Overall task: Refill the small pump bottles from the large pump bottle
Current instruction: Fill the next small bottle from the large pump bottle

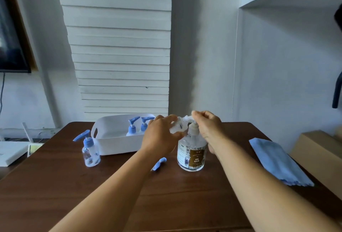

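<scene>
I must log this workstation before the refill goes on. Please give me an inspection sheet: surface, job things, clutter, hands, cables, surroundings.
Surface: dark wooden table, no spills visible.
Job things: large pump bottle upright; uncapped small bottle held tilted at its nozzle; small pump bottle standing left; two small pump bottles in the white basket; loose blue pump cap lying on the table.
Clutter: blue cloth at the right edge.
Hands: left hand grips the uncapped small bottle; right hand on the large bottle's pump head.
Cables: black cable hanging below the wall screen.
Surroundings: cardboard box at right; white wall.
</scene>
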`<state>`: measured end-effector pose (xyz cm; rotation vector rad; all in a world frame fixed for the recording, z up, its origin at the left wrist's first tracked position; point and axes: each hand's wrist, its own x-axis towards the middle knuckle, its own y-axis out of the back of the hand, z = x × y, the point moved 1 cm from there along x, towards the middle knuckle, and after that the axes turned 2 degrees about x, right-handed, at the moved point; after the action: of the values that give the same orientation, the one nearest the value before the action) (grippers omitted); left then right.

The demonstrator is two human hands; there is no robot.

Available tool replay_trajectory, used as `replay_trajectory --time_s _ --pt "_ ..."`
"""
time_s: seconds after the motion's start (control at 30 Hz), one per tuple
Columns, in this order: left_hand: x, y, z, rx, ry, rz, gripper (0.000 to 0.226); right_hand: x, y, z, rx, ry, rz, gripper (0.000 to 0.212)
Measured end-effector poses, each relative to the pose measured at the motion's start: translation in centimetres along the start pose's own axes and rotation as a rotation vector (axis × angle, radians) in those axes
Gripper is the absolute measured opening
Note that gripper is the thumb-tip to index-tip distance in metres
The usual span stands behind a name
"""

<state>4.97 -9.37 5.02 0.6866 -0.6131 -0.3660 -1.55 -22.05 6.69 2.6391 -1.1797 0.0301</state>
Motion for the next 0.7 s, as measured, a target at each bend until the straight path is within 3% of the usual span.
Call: replay_trajectory --time_s 0.53,0.7 --pt "0.1 0.5 0.3 -0.017 0.011 -0.001 0.053 0.3 0.3 -1.3 -0.099 0.045 0.015 0.027" --pt "0.1 0.2 0.3 -0.008 0.004 -0.002 0.051 -0.2 0.0 -0.1 -0.015 0.054 0.054 0.021"
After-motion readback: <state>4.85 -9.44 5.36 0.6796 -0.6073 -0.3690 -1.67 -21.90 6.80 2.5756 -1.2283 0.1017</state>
